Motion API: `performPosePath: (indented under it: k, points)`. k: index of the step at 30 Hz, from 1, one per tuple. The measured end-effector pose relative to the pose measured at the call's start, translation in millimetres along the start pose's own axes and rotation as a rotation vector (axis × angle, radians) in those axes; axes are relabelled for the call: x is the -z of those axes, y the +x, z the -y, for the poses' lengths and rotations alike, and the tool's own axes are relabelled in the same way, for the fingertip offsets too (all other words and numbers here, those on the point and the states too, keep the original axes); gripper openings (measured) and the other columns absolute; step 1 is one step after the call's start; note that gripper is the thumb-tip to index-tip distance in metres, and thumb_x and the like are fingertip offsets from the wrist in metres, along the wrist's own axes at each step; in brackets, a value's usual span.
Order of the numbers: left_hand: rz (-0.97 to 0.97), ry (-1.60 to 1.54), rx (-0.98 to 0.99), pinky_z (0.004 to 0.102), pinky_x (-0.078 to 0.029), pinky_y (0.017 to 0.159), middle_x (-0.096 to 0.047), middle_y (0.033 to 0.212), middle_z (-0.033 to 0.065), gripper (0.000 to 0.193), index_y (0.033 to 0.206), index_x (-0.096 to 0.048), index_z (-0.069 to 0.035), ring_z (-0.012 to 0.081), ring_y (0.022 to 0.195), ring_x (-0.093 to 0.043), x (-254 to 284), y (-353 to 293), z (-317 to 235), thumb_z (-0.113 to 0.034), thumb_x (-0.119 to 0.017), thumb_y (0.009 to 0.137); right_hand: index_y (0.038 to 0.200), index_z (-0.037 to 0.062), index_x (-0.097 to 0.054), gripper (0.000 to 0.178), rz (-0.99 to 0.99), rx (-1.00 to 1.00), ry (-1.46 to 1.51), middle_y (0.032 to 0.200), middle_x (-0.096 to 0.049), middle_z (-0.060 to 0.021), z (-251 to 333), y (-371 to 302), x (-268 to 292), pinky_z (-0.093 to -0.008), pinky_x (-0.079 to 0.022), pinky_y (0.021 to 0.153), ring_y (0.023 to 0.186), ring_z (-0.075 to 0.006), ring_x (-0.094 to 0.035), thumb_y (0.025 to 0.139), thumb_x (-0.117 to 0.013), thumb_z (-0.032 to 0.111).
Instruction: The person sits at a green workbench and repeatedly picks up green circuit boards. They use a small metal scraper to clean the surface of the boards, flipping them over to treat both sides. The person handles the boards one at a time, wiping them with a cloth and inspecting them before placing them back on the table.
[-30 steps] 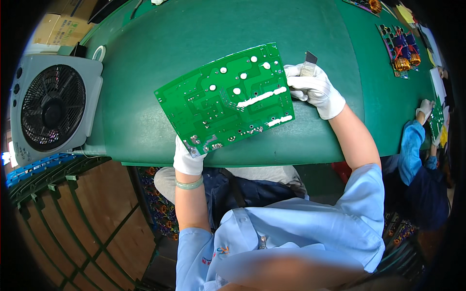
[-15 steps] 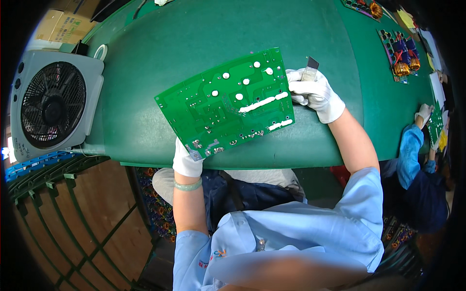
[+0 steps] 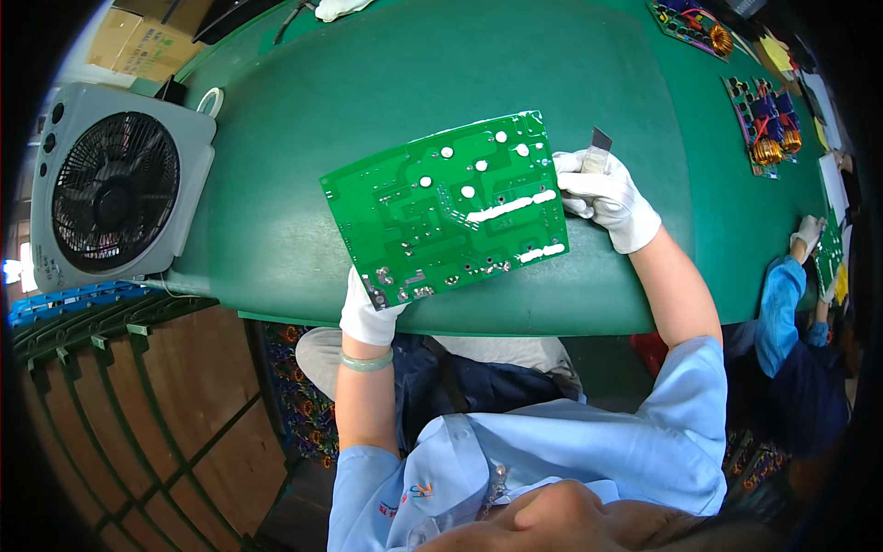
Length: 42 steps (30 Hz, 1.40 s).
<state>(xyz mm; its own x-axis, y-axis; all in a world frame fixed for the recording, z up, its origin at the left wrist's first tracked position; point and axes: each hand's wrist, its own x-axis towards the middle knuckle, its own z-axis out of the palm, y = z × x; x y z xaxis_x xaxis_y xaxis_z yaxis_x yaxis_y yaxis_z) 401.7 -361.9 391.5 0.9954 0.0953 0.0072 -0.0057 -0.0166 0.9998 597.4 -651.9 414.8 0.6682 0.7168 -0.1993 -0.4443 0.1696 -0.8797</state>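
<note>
A green circuit board is held up above the table, tilted, its solder side facing me. White round blobs and two white strips stand out on that side. My left hand, in a white glove, grips the board at its lower left corner; most of its fingers are hidden behind the board. At the board's right edge is my right hand, also gloved. It is closed around a small flat tool with a dark rectangular tip and a pale wrapped handle. The right fingertips lie close against the board's edge; whether they touch it I cannot tell.
The green-topped table spreads beyond the board. At left stands a grey box fan, with cardboard boxes behind it. Populated circuit boards lie at the far right. Beyond, a co-worker's gloved hand holds another board.
The board has turned slightly clockwise and tilted a little. The whole view has shifted, so the fan, table and hands appear lower and farther right. Both hands keep their holds.
</note>
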Motion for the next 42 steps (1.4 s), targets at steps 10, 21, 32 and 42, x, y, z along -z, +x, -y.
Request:
performPosePath:
  k: [10,21,32,42]
  points:
    - [-0.010,-0.154,0.039,0.0457,-0.059,0.086,-0.060,0.127,0.0192,0.035,0.132,-0.049,0.004,0.0314,0.106,-0.066,-4.9,2.8,-6.4,-0.006,-0.047,0.099,0.102,-0.0024,-0.069,0.024,-0.015,0.017,-0.043,0.061,-0.053,-0.0009,2.0,-1.4,-1.1,-0.0234,-0.024,0.045,0.047,-0.0065,-0.038,0.088,-0.063,0.016]
    - [-0.035,-0.607,0.115,0.0481,-0.057,0.089,-0.059,0.129,0.0192,0.036,0.133,-0.049,0.003,0.0330,0.109,-0.064,-4.5,2.7,7.4,-0.010,-0.045,0.100,0.106,-0.0021,-0.068,0.027,-0.024,0.009,-0.068,0.058,-0.051,0.0017,6.2,-3.3,-8.6,-0.0226,-0.024,0.047,0.047,-0.0049,-0.036,0.090,-0.062,0.019]
    - [-0.063,-0.858,0.227,0.0446,-0.060,0.081,-0.064,0.120,0.0180,0.038,0.131,-0.053,0.001,0.0303,0.100,-0.068,-9.1,5.9,-5.6,-0.022,-0.045,0.102,0.109,-0.0017,-0.068,0.029,0.045,0.036,-0.100,0.051,-0.044,0.0049,5.6,-1.1,-8.6,-0.0216,-0.022,0.043,0.042,-0.0036,-0.031,0.092,-0.058,0.020]
    - [-0.559,0.441,-0.409,0.0316,-0.053,0.069,-0.066,0.090,0.0087,0.029,0.101,-0.064,-0.003,0.0188,0.076,-0.064,-31.8,14.2,-60.8,-0.013,-0.080,0.079,0.142,-0.0047,-0.041,0.056,-0.097,0.282,0.200,0.125,-0.057,-0.0129,16.6,14.4,2.8,-0.0159,-0.031,0.043,0.055,-0.0026,-0.036,0.096,-0.056,0.022]
